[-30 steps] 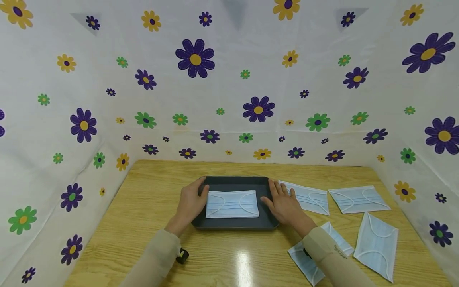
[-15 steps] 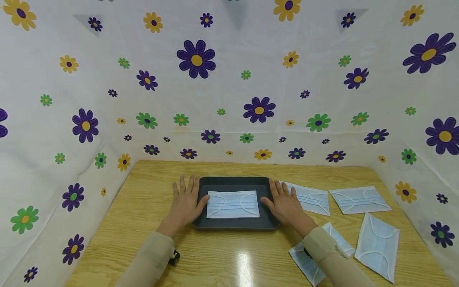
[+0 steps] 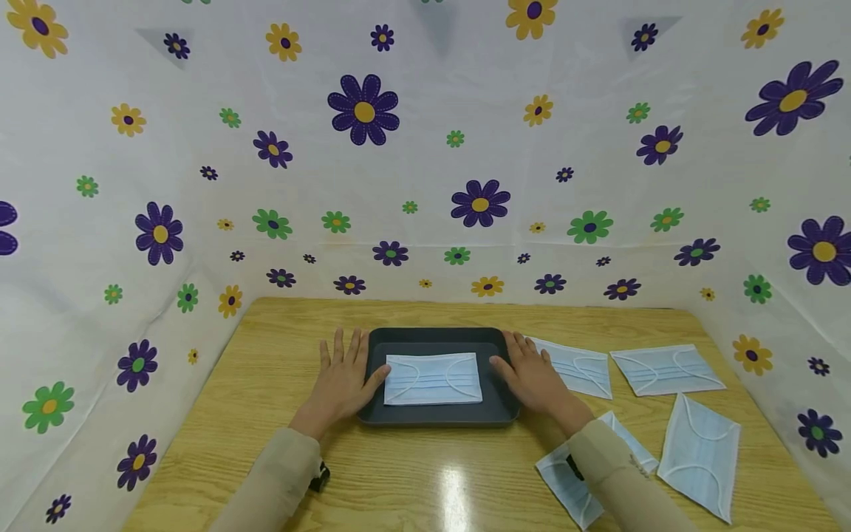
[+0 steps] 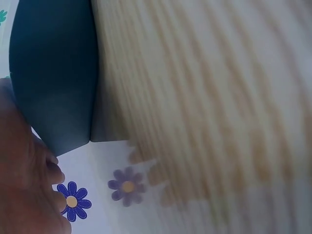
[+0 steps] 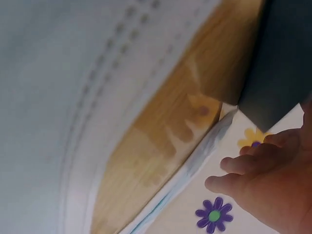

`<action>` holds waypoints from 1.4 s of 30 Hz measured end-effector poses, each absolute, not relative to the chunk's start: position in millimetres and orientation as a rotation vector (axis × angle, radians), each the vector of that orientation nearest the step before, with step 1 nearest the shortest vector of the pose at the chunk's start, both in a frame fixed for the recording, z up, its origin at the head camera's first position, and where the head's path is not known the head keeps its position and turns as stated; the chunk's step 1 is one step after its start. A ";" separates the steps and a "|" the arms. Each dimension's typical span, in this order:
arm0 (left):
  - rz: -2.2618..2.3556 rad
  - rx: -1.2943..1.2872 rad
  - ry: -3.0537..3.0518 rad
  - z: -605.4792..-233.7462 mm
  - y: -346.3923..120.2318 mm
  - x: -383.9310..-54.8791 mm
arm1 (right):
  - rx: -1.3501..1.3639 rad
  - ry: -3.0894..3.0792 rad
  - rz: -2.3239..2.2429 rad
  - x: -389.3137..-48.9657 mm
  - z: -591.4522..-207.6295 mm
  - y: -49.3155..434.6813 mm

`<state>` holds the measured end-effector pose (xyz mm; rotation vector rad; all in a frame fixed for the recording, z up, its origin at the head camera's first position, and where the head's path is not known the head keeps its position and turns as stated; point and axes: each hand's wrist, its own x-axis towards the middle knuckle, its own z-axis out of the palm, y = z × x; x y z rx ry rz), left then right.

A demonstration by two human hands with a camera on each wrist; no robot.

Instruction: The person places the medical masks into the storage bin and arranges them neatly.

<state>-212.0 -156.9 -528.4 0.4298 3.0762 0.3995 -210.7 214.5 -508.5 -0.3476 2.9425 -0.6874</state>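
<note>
A dark grey rectangular tray (image 3: 435, 415) lies on the wooden table, with a light blue face mask (image 3: 432, 379) flat inside it. My left hand (image 3: 337, 384) is at the tray's left side, its fingers straight and spread, the thumb over the rim. On the opposite side my right hand (image 3: 537, 380) lies along the right edge with extended fingers, its thumb also over the rim. The left wrist view has the tray's outer wall (image 4: 53, 73) beside the left fingers. In the right wrist view, the right fingers extend by the tray's corner (image 5: 282, 63).
More face masks lie to the right: one mask (image 3: 577, 369) close by the right hand, a second mask (image 3: 668, 369) farther right, and a third mask (image 3: 699, 454) nearer the front. Another mask (image 3: 565, 484) is partly hidden under the right forearm. A flower-patterned cloth (image 3: 425, 185) surrounds the table (image 3: 292, 332).
My left hand has loosened from the tray's left rim and shifted slightly left, its fingers now spread straight. The right hand has shifted slightly right. The tray and masks look nearly unmoved.
</note>
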 end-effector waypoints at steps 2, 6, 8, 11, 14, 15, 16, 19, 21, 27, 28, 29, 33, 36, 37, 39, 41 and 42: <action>0.395 0.430 3.077 -528.9 -156.7 -212.0 | -0.333 2.963 -0.745 -211.1 -505.2 221.8; 0.408 0.422 3.072 -529.2 -156.4 -211.8 | -0.236 3.011 -0.868 -212.2 -493.9 244.1; 0.409 0.412 3.069 -529.3 -156.6 -211.6 | -0.163 3.040 -0.909 -213.2 -488.7 258.0; 0.406 0.402 3.073 -529.9 -157.4 -211.7 | -0.064 3.077 -0.937 -215.0 -484.4 280.0; 0.401 0.406 3.075 -529.5 -158.0 -211.9 | 0.040 3.072 -0.944 -216.0 -482.1 300.7; 0.405 0.409 3.073 -529.1 -158.0 -212.1 | 0.063 3.065 -0.944 -216.0 -481.6 307.5; 0.405 0.408 3.066 -528.9 -158.0 -212.4 | 0.085 3.058 -0.950 -215.8 -481.1 313.7; 0.411 0.412 3.048 -528.2 -157.7 -213.4 | 0.141 3.038 -0.981 -214.2 -479.7 329.4; 0.410 0.413 3.037 -528.6 -157.7 -214.2 | 0.180 3.026 -1.033 -213.5 -480.4 338.2; 0.407 0.414 3.047 -529.2 -157.2 -213.7 | 0.425 2.917 -1.119 -215.1 -483.9 356.4; 0.410 0.412 3.047 -529.2 -157.0 -213.6 | 0.457 2.905 -1.119 -215.3 -484.6 358.7; 0.411 0.411 3.045 -528.9 -156.7 -213.2 | 0.483 2.889 -1.127 -215.0 -485.3 360.5; 0.418 0.409 3.042 -529.2 -156.4 -213.0 | 0.550 2.822 -1.231 -212.9 -488.5 366.6; 0.418 0.412 3.048 -529.9 -156.4 -213.4 | 0.573 2.758 -1.332 -210.9 -490.0 369.8; 0.417 0.411 3.047 -530.0 -156.4 -213.4 | 0.570 2.743 -1.357 -210.3 -490.4 370.8; 0.418 0.410 3.043 -530.0 -156.4 -213.6 | 0.555 2.718 -1.395 -209.3 -490.6 372.4; 0.429 0.412 3.036 -529.6 -156.7 -213.8 | 0.532 2.703 -1.411 -208.9 -490.7 373.9; 0.433 0.408 3.028 -529.4 -156.8 -213.9 | 0.527 2.701 -1.412 -208.8 -490.7 374.4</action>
